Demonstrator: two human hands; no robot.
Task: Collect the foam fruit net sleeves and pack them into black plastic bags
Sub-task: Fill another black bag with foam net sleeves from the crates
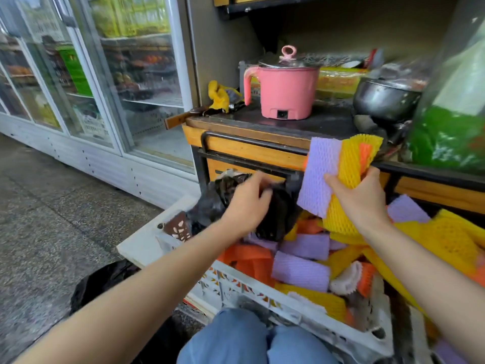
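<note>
Both forearms (147, 279) are bare, and the legs wear blue trousers (231, 340), seemingly denim jeans.

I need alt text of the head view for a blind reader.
The right hand holds up a bunch of purple, yellow and orange foam sleeves while the left hand grips a black plastic bag, above a white crate of more sleeves.

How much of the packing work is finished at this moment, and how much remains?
Done: unclear; what looks like a second black bag lies on the floor, contents hidden. In hand: the left hand grips the black bag while the right hand holds a bunch of sleeves beside it. Left: many loose sleeves fill the crate.
</note>
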